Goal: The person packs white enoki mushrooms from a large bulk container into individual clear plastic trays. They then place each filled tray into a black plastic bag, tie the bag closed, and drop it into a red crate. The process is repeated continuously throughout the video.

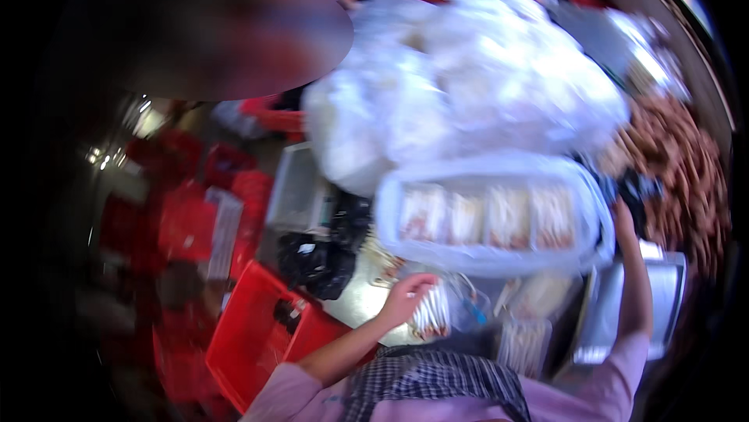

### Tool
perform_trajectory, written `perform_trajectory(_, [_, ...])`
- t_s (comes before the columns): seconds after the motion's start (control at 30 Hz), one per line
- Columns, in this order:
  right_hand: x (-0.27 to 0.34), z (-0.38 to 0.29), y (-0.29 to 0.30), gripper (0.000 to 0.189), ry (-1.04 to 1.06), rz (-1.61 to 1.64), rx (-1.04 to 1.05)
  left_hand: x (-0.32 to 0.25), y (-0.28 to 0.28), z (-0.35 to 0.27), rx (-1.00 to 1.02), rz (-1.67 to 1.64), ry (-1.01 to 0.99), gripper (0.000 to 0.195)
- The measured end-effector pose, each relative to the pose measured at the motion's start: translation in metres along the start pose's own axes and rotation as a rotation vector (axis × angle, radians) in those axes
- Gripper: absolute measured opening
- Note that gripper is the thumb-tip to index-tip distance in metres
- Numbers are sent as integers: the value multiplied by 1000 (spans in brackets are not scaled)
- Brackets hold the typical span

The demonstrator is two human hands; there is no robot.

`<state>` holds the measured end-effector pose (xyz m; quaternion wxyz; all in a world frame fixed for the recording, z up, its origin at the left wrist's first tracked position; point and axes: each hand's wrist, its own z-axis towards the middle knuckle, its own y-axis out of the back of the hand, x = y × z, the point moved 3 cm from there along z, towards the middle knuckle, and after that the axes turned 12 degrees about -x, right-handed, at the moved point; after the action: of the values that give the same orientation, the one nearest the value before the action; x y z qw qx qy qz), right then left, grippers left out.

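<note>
My left hand is at the upper left edge of a bundle of slim white sticks with reddish-brown ends; blur hides whether it grips them. Beyond it stands an oval tub lined with pale plastic, holding several packs of similar white sticks. My right hand is at the tub's right side, near a dark bag, its fingers indistinct. A clear plastic box with pale sticks lies close in front of my body.
Large white plastic bags rise behind the tub. A red crate and black plastic bags stand on the left. On the right are a metal tray and a heap of long brown items.
</note>
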<state>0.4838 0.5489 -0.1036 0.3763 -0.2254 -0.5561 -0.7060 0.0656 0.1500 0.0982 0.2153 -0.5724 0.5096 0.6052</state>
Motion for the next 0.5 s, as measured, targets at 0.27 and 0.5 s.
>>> perform_trajectory(0.27, [43, 18, -35, 26, -7, -499, 213, -49, -49, 5, 170, 38, -131, 24])
perform_trajectory(0.5, [-7, 51, 33, 10, -400, 524, -165, -78, -67, 24, 258, -15, -174, 23])
